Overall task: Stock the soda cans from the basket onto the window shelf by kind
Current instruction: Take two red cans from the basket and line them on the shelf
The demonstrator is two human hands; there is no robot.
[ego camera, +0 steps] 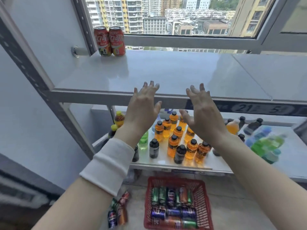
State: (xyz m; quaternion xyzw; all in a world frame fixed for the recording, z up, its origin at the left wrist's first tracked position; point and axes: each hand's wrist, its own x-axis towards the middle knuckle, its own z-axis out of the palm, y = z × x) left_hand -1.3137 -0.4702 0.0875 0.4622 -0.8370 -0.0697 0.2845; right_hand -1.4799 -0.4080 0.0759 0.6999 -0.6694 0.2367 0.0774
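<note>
Holding nothing in the left hand (142, 105) or the right hand (202, 112) — both raised with fingers spread and straight, just short of the front edge of the window shelf (166, 70). Look well below both wrists for the soda cans (172, 211): lying on their sides, packed in rows in the red basket (176, 179) on the floor. Note the two red cans (109, 41) standing upright and touching, far ahead and left of the left fingertips, at the shelf's back corner. Note also a few loose cans (118, 211) under the left forearm, beside the basket. Expect smooth, slippery, thin walls — stiff enough, yet probably dentable, and likely weighty if full. Wrap fingers and thumb round the mid-body rather than the rim; squeeze lightly. Beware rolling until set upright.
</note>
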